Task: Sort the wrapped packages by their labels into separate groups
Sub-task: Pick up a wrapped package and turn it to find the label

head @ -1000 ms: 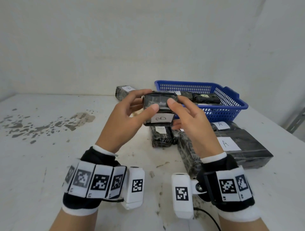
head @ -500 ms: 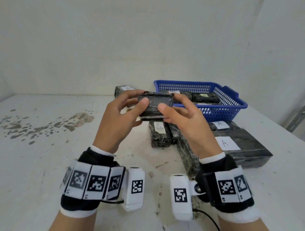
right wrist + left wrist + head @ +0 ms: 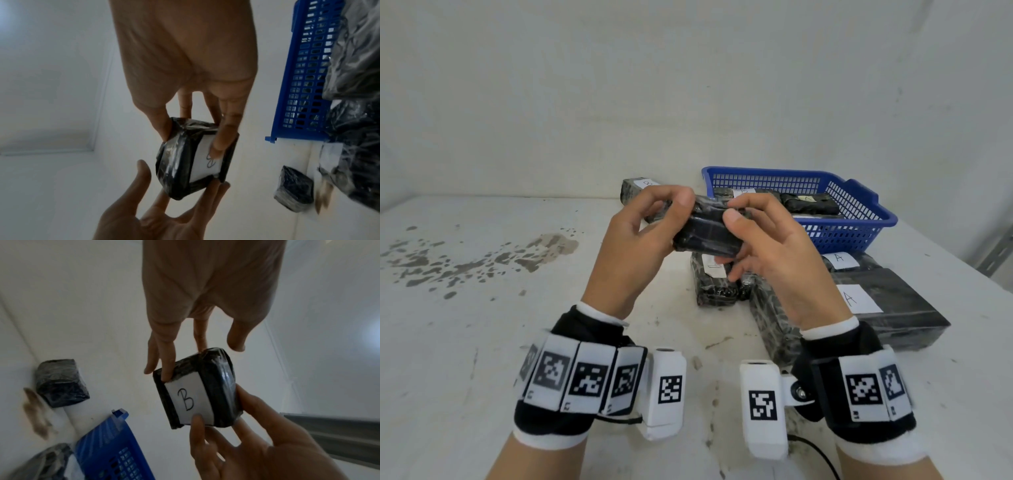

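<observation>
I hold a small black wrapped package in the air above the table. Its white label reads B in the left wrist view and faces away from my head. My right hand pinches it, thumb on the near face and fingers across the label. My left hand touches its left end with straight fingertips; the left thumb stands just off it. Another B package lies at the back by the wall.
A blue basket at the back right holds several black packages. Two A-labelled packages lie to the right, and a small labelled one lies under my hands. Stains mark the table's left side.
The package has been tipped so its label, which faced me a second ago, now points away. My left thumb has come off it while the right hand keeps its pinch.
</observation>
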### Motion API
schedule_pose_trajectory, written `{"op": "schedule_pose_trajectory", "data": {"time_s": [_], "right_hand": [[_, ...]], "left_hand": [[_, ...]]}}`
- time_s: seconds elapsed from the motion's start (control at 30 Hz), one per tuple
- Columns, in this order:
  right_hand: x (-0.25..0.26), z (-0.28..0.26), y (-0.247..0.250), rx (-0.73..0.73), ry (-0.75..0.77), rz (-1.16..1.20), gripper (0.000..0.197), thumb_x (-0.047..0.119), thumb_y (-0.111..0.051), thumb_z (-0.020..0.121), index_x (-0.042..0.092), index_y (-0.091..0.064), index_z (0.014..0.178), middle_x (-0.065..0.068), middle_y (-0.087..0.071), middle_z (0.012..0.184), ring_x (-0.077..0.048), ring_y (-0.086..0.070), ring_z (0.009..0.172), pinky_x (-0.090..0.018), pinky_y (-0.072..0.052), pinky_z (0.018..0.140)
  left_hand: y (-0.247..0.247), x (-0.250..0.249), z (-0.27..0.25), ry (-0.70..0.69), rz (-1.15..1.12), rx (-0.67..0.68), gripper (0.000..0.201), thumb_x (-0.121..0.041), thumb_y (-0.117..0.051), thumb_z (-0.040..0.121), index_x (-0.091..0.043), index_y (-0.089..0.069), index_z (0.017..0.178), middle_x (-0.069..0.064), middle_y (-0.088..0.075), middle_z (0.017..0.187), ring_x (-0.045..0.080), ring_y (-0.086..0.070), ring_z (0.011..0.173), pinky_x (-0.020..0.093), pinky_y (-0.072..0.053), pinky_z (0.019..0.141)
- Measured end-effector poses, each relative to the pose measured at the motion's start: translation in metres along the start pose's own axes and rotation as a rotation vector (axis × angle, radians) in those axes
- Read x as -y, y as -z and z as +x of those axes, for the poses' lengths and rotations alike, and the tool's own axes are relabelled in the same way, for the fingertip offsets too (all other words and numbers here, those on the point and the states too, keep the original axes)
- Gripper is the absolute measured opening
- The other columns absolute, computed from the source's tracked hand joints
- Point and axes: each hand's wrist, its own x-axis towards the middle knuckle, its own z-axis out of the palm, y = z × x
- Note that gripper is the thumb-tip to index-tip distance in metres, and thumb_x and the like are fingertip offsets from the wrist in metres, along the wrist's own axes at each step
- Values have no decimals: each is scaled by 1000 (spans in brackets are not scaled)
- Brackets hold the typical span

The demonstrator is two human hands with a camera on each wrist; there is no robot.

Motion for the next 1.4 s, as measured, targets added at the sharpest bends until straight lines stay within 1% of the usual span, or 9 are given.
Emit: {"op": "schedule_pose_trajectory", "data": {"time_s": [0.13, 0.23, 0.4, 0.53, 0.67, 1.03, 1.17, 1.27, 1.4], "right_hand": [[-6, 2, 1, 33, 63, 35, 27, 19, -68, 92, 23, -60, 117, -1, -62, 133, -36, -65, 111, -53, -54, 96], [-9, 3, -1, 17, 43, 55, 56, 41, -74, 80, 45, -53, 132, 6, -58, 140, -17, -51, 136, -52, -45, 110], [-11, 5, -1, 10, 21, 34, 74, 41, -79, 74, 50, -46, 140, -3, -64, 135, -21, -57, 131, -49, -44, 111], [-10, 4, -2, 25, 7, 32, 66, 34, -77, 82, 43, -48, 141, -3, -72, 122, -20, -66, 119, -49, -45, 110], [-7, 2, -4, 19, 28, 38, 58, 23, -74, 90, 37, -49, 141, -6, -75, 115, -23, -72, 106, -49, -53, 101], [-5, 1, -4, -50, 41, -38, 38, 25, -72, 92, 35, -56, 125, -6, -78, 96, -42, -70, 95, -53, -58, 89], [-3, 1, -5, -55, 39, -42, 33, 24, -70, 94, 37, -56, 120, -7, -77, 95, -44, -70, 89, -46, -62, 70], [0, 0, -5, -57, 8, -74, 28, 30, -68, 94, 41, -56, 117, -6, -77, 94, -48, -66, 86, -31, -52, 47], [-2, 1, -4, -58, -2, -68, 26, 23, -65, 96, 38, -56, 116, -6, -76, 94, -39, -72, 80, -30, -52, 48]], "left_hand": [[0, 2, 3, 115, -77, -7, 46, -27, -66, 90, -17, -52, 132, 12, -70, 110, 20, -70, 98, 29, -60, 74], [3, 3, 5, 121, -87, -11, 65, -20, -76, 80, -15, -46, 138, 16, -67, 116, 22, -67, 105, 29, -59, 78], [1, 3, 5, 110, -93, 1, 52, -20, -68, 88, -18, -49, 137, 12, -71, 110, 17, -70, 97, 29, -57, 85], [1, 3, 3, 94, -33, -4, 65, -38, -77, 70, -30, -55, 131, 11, -67, 118, 22, -65, 109, 41, -54, 94], [1, 5, 3, 43, 13, -6, 45, -12, -66, 90, -23, -54, 132, 11, -69, 112, 22, -70, 97, 38, -57, 87], [-1, 6, 3, -66, 165, -26, 43, -23, -68, 88, -25, -57, 130, 0, -69, 107, 3, -68, 82, 15, -54, 70], [-3, 7, 4, -63, 180, -46, 40, -31, -68, 88, -30, -60, 127, 1, -67, 113, 19, -64, 106, 37, -55, 91], [-1, 9, 5, -61, 176, -52, 33, -29, -68, 89, -32, -63, 121, 1, -67, 111, 27, -63, 108, 48, -53, 92], [-2, 10, 5, -60, 176, -25, 27, -24, -68, 89, -34, -63, 113, 1, -66, 110, 28, -63, 107, 49, -55, 88]]}}
